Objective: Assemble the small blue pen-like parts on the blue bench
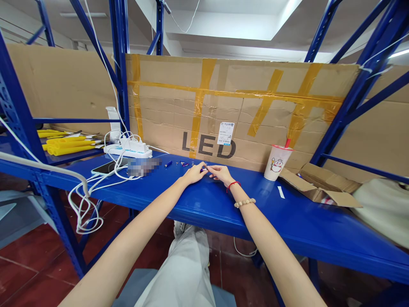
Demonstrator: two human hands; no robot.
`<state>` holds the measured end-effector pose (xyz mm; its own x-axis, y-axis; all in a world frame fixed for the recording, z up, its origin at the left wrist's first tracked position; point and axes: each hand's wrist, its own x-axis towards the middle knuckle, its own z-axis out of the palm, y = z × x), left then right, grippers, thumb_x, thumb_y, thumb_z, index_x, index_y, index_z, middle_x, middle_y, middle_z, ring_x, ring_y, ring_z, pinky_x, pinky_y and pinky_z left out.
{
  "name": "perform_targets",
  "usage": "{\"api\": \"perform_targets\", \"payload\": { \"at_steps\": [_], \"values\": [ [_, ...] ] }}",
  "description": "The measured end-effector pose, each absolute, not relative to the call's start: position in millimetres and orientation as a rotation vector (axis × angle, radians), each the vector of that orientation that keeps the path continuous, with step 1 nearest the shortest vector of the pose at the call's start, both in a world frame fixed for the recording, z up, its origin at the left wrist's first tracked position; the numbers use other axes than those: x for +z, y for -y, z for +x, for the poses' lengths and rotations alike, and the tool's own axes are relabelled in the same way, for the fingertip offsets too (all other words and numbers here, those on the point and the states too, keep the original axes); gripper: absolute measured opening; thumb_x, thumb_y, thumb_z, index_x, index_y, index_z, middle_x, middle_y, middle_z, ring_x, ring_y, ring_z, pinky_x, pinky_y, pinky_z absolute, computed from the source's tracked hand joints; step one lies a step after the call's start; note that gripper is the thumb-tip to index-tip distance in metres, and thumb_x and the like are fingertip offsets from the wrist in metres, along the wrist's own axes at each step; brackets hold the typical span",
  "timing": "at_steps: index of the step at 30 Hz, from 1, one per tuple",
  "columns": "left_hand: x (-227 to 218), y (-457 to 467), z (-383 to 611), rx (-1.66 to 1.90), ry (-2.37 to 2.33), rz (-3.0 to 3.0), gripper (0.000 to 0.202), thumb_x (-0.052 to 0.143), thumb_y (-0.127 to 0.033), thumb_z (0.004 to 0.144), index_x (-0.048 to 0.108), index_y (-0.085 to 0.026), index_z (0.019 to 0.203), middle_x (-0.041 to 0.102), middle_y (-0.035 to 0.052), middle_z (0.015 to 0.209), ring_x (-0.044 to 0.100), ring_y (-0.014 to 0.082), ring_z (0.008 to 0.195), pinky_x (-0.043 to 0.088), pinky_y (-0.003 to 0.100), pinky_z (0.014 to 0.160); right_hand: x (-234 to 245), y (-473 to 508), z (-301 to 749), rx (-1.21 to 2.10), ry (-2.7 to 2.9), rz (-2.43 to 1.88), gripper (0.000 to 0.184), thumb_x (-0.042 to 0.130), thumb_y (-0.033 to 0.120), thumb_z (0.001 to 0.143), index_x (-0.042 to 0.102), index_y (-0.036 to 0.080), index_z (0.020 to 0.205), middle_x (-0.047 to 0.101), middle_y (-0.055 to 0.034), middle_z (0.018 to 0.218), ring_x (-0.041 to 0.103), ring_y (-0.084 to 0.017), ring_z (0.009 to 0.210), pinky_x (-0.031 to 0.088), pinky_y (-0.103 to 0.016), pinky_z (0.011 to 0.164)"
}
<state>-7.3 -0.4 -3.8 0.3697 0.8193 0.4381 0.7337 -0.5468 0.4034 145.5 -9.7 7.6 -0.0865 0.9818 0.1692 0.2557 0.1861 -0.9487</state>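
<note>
Over the blue tabletop (220,198), my left hand (193,174) is closed on a small blue and silver piece (203,169), too small to name. My right hand (220,174) meets it from the right, fingertips pinched together at the piece's end. Whether the right fingers grip this piece or something tinier is hidden. Beyond my left hand lie a short dark blue piece (168,164) and a little cluster of blue and metallic parts (184,163).
Left, a white power strip (128,150) with tangled cables stands behind a phone (108,167). Yellow-handled tools (72,145) lie further left. A drink cup (276,164) with a red straw and an open carton (319,183) stand right. A cardboard panel (166,115) backs the table.
</note>
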Motion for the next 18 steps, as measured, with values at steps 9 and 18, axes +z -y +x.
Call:
{"api": "perform_targets", "payload": {
  "at_steps": [9, 18],
  "values": [
    [-6.5, -4.0, -8.0, 0.898, -1.315, 2.536, 0.021, 0.043, -0.030, 0.087, 0.056, -0.021, 0.101, 0.065, 0.0024, 0.096, 0.059, 0.0190, 0.088, 0.045, 0.030, 0.079, 7.4, 8.1, 149.1, 0.927, 1.590, -1.243, 0.026, 0.071, 0.034, 0.068, 0.069, 0.010, 0.076, 0.066, -0.0051, 0.074, 0.052, -0.002, 0.046, 0.035, -0.007, 0.035],
    [-3.9, -0.3, -8.6, 0.862, -1.312, 2.558, 0.020, 0.043, -0.031, 0.087, 0.057, -0.020, 0.097, 0.065, 0.0026, 0.086, 0.060, 0.0189, 0.083, 0.045, 0.027, 0.073, 7.2, 6.3, 150.5, 0.889, 1.602, -1.267, 0.031, 0.077, 0.037, 0.058, 0.069, 0.010, 0.070, 0.065, -0.0039, 0.071, 0.047, -0.001, 0.043, 0.034, -0.008, 0.034]
  ]
}}
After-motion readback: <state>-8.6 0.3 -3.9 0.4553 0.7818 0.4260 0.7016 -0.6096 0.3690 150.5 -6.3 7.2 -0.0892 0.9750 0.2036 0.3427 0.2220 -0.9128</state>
